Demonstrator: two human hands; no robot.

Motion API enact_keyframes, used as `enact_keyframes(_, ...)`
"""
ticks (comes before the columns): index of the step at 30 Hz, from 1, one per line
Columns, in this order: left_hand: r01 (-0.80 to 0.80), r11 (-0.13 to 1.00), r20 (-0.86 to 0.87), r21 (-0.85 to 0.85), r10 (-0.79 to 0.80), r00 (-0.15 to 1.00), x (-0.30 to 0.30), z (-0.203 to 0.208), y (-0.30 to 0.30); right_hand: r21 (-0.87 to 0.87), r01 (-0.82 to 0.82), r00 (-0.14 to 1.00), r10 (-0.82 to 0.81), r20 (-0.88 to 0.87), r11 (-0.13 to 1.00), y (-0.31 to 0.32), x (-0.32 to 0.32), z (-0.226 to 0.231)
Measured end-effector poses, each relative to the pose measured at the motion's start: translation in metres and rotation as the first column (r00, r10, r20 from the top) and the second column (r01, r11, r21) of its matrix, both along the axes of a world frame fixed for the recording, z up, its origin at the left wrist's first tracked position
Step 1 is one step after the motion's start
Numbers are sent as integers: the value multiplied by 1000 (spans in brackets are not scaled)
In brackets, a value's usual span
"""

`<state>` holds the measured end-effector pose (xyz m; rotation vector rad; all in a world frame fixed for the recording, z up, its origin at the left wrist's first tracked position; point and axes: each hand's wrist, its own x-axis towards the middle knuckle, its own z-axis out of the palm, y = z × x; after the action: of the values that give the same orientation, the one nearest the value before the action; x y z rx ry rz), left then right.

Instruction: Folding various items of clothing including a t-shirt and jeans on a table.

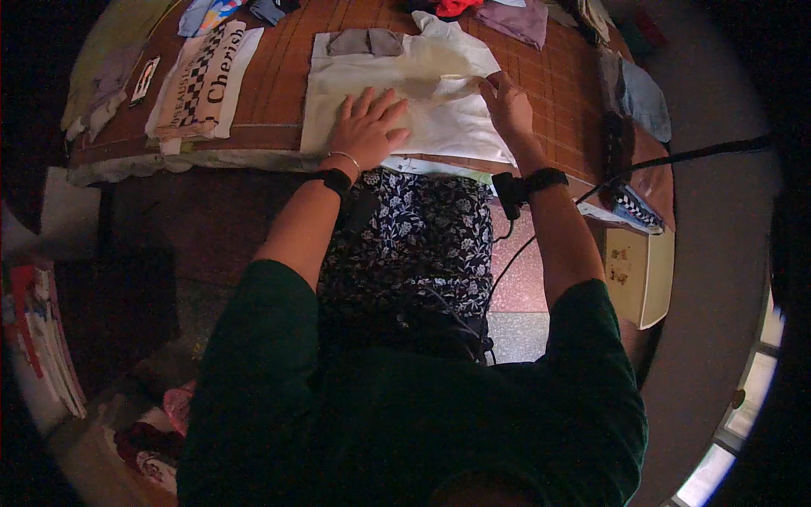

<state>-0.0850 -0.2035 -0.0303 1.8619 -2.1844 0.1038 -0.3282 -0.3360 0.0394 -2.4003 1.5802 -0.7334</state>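
Note:
A cream-white cloth garment [460, 127] lies spread out before me, with a sleeve-like part reaching toward the far side. On its far left part sits a small grey folded cloth [365, 42]. My left hand [368, 125] rests flat on the garment, fingers spread. At the garment's right edge, my right hand [509, 106] has its fingers bent together on a raised fold of the fabric [463, 86]. The fingertips are partly hidden, but they appear to pinch that fold.
Beneath lies a brown checked table cover [274, 84]. A folded printed cloth [203, 84] and a phone-like object [145, 82] are at left. More clothes line the far edge, including a mauve cloth [517, 21]. Denim [644, 97] lies right. A black cable [676, 158] crosses near my right forearm.

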Motion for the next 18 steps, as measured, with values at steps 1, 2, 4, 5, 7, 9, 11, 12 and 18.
enact_keyframes(1,-4,1000,-1,3,4,1000,0,-1,0,9,24,1000,-24,13,1000,0,1,1)
enact_keyframes(2,-7,1000,-3,5,7,1000,0,-2,0,-55,-44,998,41,-44,998,1,0,-1)
enact_keyframes(4,-11,1000,-2,-1,11,1000,0,-4,0,-166,-187,973,159,-170,968,4,-10,-8)
enact_keyframes(5,-11,1000,1,-11,11,1000,-1,-5,0,-188,-260,945,209,-253,947,6,-16,-12)
enact_keyframes(7,-12,1000,4,-27,12,1000,-2,-7,-1,-212,-405,860,292,-419,890,12,-26,-19)
enact_keyframes(9,-11,999,3,-40,11,1000,-2,-10,-3,-241,-468,844,348,-408,851,20,-34,-28)
enact_keyframes(11,-18,999,-9,-28,17,1000,-1,-9,-3,-273,-477,851,361,-382,835,23,-34,-35)
enact_keyframes(12,-21,1000,-15,-22,21,1000,-2,-8,-3,-235,-463,852,357,-383,854,23,-36,-36)
enact_keyframes(18,-92,995,-50,-36,90,995,-13,-1,-7,-201,-350,931,315,-186,915,6,-38,-39)
